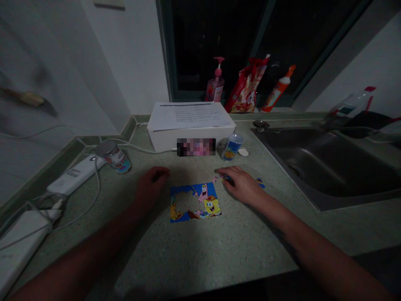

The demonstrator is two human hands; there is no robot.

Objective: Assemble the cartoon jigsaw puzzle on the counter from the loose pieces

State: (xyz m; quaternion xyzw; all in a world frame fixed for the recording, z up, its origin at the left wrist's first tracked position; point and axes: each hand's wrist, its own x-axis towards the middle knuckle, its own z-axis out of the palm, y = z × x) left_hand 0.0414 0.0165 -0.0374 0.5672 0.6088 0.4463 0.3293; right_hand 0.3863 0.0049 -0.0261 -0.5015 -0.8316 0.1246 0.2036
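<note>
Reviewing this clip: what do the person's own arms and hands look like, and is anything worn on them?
The left hand and right hand are bare, without gloves. The left forearm and right forearm show no sleeves, watch or bracelet. The dim light hides any rings.

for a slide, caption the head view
Left hand and right hand at a part-built SpongeBob jigsaw puzzle on a speckled countertop, beside a steel sink
</note>
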